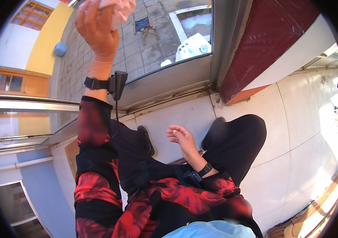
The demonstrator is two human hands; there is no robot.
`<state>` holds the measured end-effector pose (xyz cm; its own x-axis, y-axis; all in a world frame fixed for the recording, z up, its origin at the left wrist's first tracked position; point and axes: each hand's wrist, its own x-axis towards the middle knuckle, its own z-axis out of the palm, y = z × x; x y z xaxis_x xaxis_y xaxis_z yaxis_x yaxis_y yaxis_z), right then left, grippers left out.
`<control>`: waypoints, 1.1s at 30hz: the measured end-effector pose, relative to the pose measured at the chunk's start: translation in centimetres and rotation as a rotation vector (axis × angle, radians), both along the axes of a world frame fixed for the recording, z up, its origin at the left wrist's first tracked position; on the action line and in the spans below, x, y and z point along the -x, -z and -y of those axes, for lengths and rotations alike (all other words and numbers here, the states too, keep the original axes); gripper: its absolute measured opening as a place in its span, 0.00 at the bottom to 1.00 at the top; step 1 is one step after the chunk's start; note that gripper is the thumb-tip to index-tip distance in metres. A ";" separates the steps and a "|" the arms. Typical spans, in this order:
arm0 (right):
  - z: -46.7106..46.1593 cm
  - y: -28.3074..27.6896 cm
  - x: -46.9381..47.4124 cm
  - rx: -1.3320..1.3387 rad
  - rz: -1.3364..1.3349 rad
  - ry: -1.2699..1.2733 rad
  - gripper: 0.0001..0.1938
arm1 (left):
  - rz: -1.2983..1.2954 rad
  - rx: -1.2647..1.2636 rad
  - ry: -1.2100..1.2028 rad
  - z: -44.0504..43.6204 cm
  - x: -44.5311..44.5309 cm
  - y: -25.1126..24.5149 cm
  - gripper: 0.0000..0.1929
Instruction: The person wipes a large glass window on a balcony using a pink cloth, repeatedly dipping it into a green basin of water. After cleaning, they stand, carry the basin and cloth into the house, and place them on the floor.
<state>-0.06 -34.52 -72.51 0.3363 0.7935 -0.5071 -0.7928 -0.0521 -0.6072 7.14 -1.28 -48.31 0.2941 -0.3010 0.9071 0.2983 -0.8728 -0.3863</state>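
Note:
My left hand (99, 29) is raised high at the upper left, gripping a crumpled pink cloth (123, 10). The cloth is cut off by the top of the view. Behind it stands a metal-framed glass pane (169, 29); whether the cloth touches the glass I cannot tell. Over my lap hovers my right hand (184, 141), palm turned partly inward, its fingers loosely curled with gaps between them and nothing held. A black strap with a small device (118, 84) sits on my left wrist, and a similar strap (204, 170) is on the right.
The lower frame rail (172, 74) crosses before my knees, above light floor tiles (175, 113). A dark red tiled pillar (264, 44) rises on the right. Beyond the glass, a folding stool (143, 25) and a white object (194, 47) stand on paving. Another metal-framed pane (29, 122) is at left.

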 end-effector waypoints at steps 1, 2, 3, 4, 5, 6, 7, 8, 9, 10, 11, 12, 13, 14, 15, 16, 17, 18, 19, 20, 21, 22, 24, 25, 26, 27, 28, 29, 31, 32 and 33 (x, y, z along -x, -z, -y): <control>0.0 0.0 0.0 -0.007 0.004 -0.006 0.12 | -0.166 -0.057 0.027 0.3 0.5 3.0 0.20; 0.1 0.0 0.0 -0.003 0.007 -0.005 0.13 | -0.330 -0.056 0.020 0.9 1.3 6.4 0.20; 0.1 0.1 0.0 -0.017 0.014 0.000 0.13 | -0.508 -0.102 -0.067 1.8 2.3 9.6 0.18; 0.2 0.1 0.0 0.000 0.016 -0.006 0.13 | -0.682 -0.109 -0.065 2.7 3.2 12.3 0.19; 0.2 0.1 0.0 0.000 0.021 -0.010 0.13 | -0.773 -0.158 -0.015 3.2 3.7 14.0 0.19; 0.3 0.2 0.0 0.010 0.027 -0.014 0.13 | -0.877 -0.091 -0.025 3.0 4.0 14.8 0.20; 0.3 0.3 -0.1 -0.006 0.028 -0.009 0.13 | -0.921 -0.055 -0.001 3.2 4.0 15.2 0.21; 0.3 0.3 0.0 -0.013 0.023 -0.004 0.13 | -0.923 -0.017 0.054 3.6 3.9 15.0 0.21; 0.3 0.3 0.0 -0.005 0.013 -0.008 0.13 | -0.925 -0.019 0.052 3.9 3.2 14.4 0.22; 0.2 0.3 0.1 -0.019 0.019 -0.010 0.13 | -0.875 -0.023 0.076 4.4 1.4 13.9 0.23; 0.2 0.2 0.2 -0.014 0.017 -0.016 0.13 | -0.848 -0.016 0.071 5.1 -0.8 13.6 0.23; 0.0 0.2 0.2 -0.032 0.019 -0.009 0.12 | -0.773 -0.033 0.129 5.8 -3.2 13.4 0.23; -0.1 0.1 0.2 -0.007 0.018 -0.017 0.13 | -0.750 -0.006 0.148 6.6 -5.7 13.3 0.23; -0.2 0.1 0.2 -0.001 0.018 -0.020 0.13 | -0.708 -0.073 0.185 7.5 -8.0 13.5 0.22; -0.3 0.1 0.2 0.008 0.021 -0.027 0.13 | -0.706 -0.094 0.198 8.1 -9.7 13.7 0.21; -0.3 0.1 0.2 0.005 0.025 -0.024 0.13 | -0.702 -0.147 0.204 8.5 -10.7 14.2 0.20; -0.4 0.1 0.3 0.008 0.031 -0.024 0.13 | -0.716 -0.184 0.198 8.7 -11.3 14.8 0.19; -0.4 0.1 0.3 0.017 0.034 -0.019 0.13 | -0.740 -0.219 0.185 8.7 -11.2 15.6 0.18; -0.3 0.1 0.3 0.014 0.029 -0.025 0.13 | -0.763 -0.218 0.160 8.3 -10.3 16.5 0.18; -0.4 0.1 0.3 0.014 0.024 -0.022 0.13 | -0.795 -0.221 0.129 7.7 -9.2 17.4 0.18; -0.4 0.1 0.3 0.014 0.019 -0.021 0.13 | -0.827 -0.223 0.098 6.8 -7.9 18.4 0.18; -0.3 0.1 0.3 0.015 0.014 -0.024 0.13 | -0.895 -0.271 0.045 5.7 -5.7 19.4 0.15; -0.3 0.2 0.3 0.008 0.019 -0.021 0.13 | -0.865 -0.158 0.140 3.2 -0.5 20.9 0.18; -0.3 0.2 0.3 0.012 0.019 -0.028 0.13 | -0.931 -0.151 0.091 1.8 2.1 21.3 0.19; -0.3 0.1 0.3 0.010 0.017 -0.026 0.13 | -0.980 -0.166 0.029 0.3 4.8 21.4 0.21; -0.2 0.0 0.3 0.010 0.018 -0.032 0.13 | -1.006 -0.148 0.013 -1.0 7.6 21.2 0.22; -0.2 0.0 0.4 0.008 0.015 -0.036 0.13 | -1.055 -0.122 -0.034 -2.2 10.3 20.8 0.22; -0.2 -0.1 0.4 0.003 0.013 -0.037 0.13 | -1.069 -0.103 -0.056 -3.1 13.0 20.2 0.23; -0.3 -0.2 0.4 -0.001 0.007 -0.038 0.13 | -1.116 -0.054 -0.138 -4.3 17.6 18.5 0.23; -0.3 -0.3 0.4 0.002 0.006 -0.045 0.13 | -1.125 -0.029 -0.185 -4.5 19.6 17.4 0.22; -0.4 -0.3 0.4 0.008 0.010 -0.044 0.13 | -1.098 -0.020 -0.205 -4.5 20.6 16.7 0.22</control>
<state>-0.47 -34.16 -72.19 0.3064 0.8033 -0.5106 -0.7837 -0.0916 -0.6143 -13.46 3.19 -64.99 0.9787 -0.1663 0.1205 -0.0755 -0.8371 -0.5418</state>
